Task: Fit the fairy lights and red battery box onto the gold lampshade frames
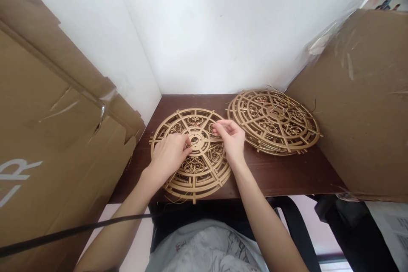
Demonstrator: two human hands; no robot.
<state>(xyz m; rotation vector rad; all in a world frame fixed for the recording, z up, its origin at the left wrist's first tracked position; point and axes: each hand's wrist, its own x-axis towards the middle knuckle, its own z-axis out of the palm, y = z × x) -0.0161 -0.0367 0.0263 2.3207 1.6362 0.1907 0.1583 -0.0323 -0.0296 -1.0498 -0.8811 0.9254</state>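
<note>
A stack of round gold fretwork discs (194, 165) lies on the dark wooden table (280, 174) in front of me. My left hand (168, 155) rests on its left half, fingers pinched near the central hub. My right hand (230, 137) hovers over the disc's right side, thumb and fingers pinched together on something thin that I cannot make out. A second stack of the same gold discs (273, 121) sits to the right, with thin yellowish wires sticking out of it.
Large cardboard boxes flank the table, one on the left (54, 136) and one on the right (363, 106). A white wall stands behind. A black cable (63, 233) runs across the lower left, and a black chair part (293, 225) shows below the table's front edge.
</note>
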